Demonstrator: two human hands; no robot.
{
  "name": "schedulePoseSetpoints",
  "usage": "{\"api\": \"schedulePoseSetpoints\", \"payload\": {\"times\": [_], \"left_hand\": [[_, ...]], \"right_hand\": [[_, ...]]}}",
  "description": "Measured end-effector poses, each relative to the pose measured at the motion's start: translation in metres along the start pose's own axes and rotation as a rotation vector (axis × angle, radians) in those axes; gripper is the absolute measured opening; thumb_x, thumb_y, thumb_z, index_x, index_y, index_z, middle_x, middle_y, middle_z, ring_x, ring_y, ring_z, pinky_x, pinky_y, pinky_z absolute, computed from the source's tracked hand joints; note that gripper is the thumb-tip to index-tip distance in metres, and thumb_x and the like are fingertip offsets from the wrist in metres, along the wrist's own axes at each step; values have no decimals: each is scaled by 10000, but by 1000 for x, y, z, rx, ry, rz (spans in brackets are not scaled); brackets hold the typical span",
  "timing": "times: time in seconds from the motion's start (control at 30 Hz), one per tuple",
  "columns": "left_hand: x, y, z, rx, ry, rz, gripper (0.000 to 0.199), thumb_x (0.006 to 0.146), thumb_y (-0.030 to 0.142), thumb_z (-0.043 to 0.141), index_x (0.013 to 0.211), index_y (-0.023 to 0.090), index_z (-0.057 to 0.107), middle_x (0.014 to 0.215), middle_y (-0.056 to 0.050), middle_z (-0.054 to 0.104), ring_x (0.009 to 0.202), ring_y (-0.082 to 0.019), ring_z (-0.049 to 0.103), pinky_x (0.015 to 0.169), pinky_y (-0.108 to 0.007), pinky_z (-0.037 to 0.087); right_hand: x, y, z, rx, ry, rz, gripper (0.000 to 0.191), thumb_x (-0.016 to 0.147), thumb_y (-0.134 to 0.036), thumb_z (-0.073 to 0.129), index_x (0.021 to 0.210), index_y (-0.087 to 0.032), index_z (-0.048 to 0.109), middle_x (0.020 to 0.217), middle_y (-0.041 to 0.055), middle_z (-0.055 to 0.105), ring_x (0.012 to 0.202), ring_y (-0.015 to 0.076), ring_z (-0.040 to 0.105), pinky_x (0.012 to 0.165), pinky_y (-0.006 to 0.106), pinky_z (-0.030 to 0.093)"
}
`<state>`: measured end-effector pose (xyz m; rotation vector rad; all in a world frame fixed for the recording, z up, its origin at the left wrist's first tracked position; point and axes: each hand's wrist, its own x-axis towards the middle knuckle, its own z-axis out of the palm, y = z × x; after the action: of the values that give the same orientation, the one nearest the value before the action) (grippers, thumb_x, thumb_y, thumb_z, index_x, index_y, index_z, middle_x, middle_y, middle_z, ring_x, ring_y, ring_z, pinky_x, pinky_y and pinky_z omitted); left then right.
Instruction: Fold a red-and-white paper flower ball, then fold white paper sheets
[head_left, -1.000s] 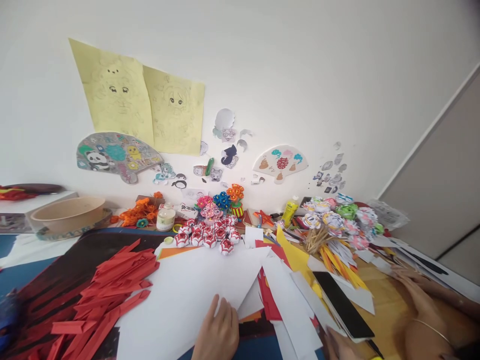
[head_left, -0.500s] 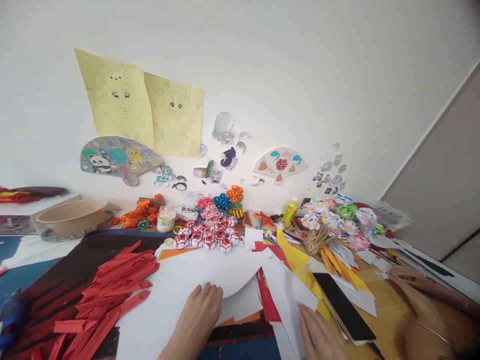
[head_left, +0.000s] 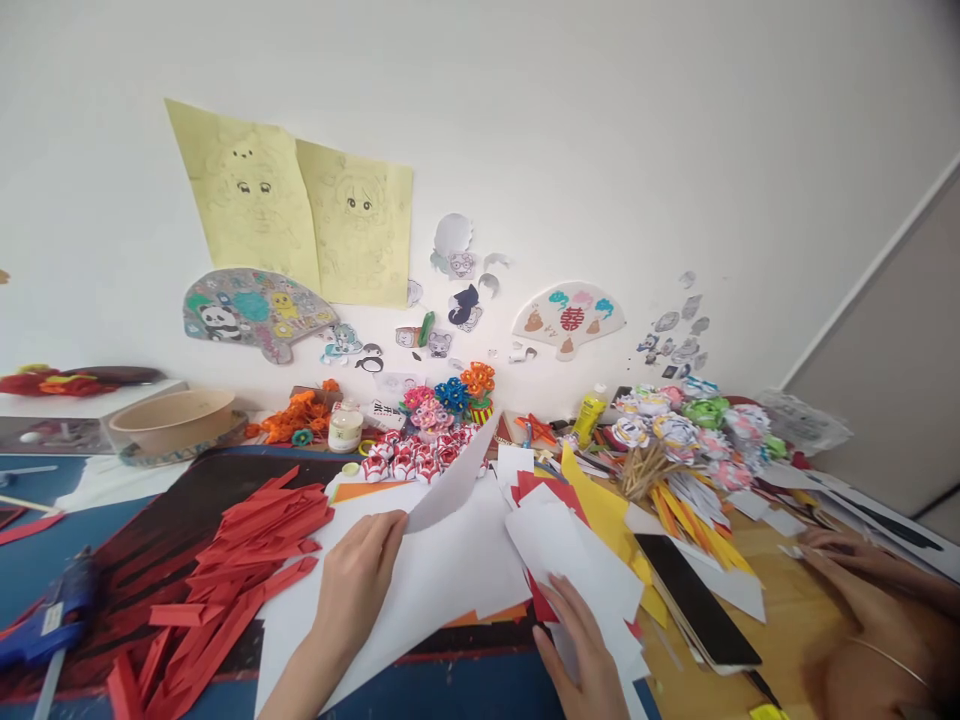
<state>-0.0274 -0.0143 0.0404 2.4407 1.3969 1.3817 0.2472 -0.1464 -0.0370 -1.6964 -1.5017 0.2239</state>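
My left hand (head_left: 358,570) is closed on the edge of a white paper sheet (head_left: 461,470), and part of that sheet stands up and curls toward the right. Under it lies more white paper (head_left: 442,560) with orange edges peeking out. My right hand (head_left: 581,645) rests over a loose stack of white paper pieces (head_left: 574,535), thumb and fingers apart. Red paper (head_left: 547,490) shows beneath that stack, and a yellow paper strip (head_left: 596,500) runs along its right side.
Folded red strips (head_left: 240,560) are heaped at left, near a blue glue gun (head_left: 64,610). Red-white paper flowers (head_left: 427,460) stand behind the sheets. A black phone (head_left: 697,600) lies at right. Beyond it are a co-worker's hands (head_left: 862,570) and a flower bunch (head_left: 675,440).
My left hand has moved left and lifted part of a white sheet. My right hand has shifted left onto the white pieces, fingers spreading. The view has turned slightly left.
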Motion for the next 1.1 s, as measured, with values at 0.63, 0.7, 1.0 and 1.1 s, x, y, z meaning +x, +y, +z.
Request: {"api": "schedulePoseSetpoints", "payload": {"times": [0.63,0.7,1.0,1.1], "left_hand": [[-41,2,-19,-707,-272,-640,390,859,511,528,857,150,674,520,29,511,539,-130,462,547,-207,379],[-40,8,-18,-739,-216,-676,385,849,506,545,836,146,682,530,21,532,534,-127,461,549,-206,383],[-52,17,-30,-706,-378,-638,413,875,507,500,854,156,716,566,-2,602,531,-139,517,550,-213,408],[-66,9,-32,-548,-467,-523,383,895,477,475,888,185,723,588,-5,632,567,-162,575,594,-231,456]], "right_hand": [[73,-82,61,1094,-490,453,458,737,-546,701,788,-92,681,656,86,697,628,187,682,642,284,514],[70,-85,57,1086,-642,474,594,742,-661,608,754,-72,682,631,109,690,592,192,680,599,279,509],[80,-82,59,1263,-438,565,356,749,-473,724,832,-139,634,812,48,685,696,161,684,583,210,495],[81,-76,59,1154,-320,549,322,718,-429,757,730,-125,651,686,14,631,572,115,609,451,166,396]]}}
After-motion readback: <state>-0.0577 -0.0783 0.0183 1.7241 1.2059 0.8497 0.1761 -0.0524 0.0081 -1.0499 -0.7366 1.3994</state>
